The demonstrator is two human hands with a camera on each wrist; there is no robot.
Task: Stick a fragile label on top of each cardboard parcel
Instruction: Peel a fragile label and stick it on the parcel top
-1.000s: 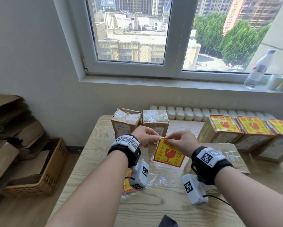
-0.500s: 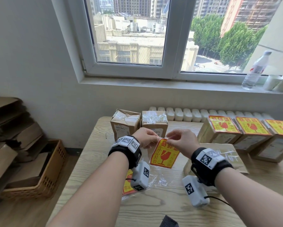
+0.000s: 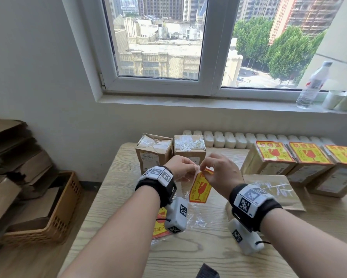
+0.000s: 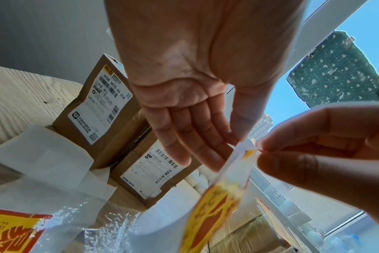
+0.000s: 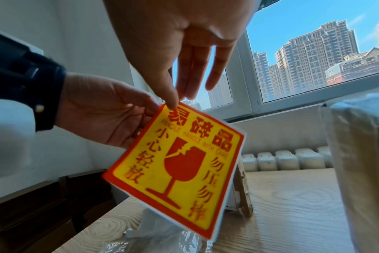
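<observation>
A yellow and red fragile label (image 3: pixel 200 188) hangs above the table in front of me, held at its top corner by both hands. My left hand (image 3: pixel 189 171) pinches the corner with its white backing (image 4: pixel 243 150) from the left. My right hand (image 3: pixel 204 171) pinches the same corner (image 5: pixel 173 107) from the right. The printed face (image 5: pixel 177 167) shows in the right wrist view. Two taped brown parcels (image 3: pixel 153 155) (image 3: pixel 189 151) without labels stand just behind my hands. Three parcels (image 3: pixel 269 163) (image 3: pixel 307 163) (image 3: pixel 342 169) with labels on top stand in a row at the right.
A clear plastic sleeve with more labels (image 3: pixel 161 226) lies under my left wrist. A flat brown packet (image 3: pixel 273 194) lies under my right wrist. The wooden table (image 3: pixel 188 257) ends at the left, where a basket (image 3: pixel 54 221) of cardboard stands on the floor. A bottle (image 3: pixel 313 85) is on the sill.
The label has turned from facing me to hanging nearly edge-on and upright. Both hands have drawn closer together at its top corner.
</observation>
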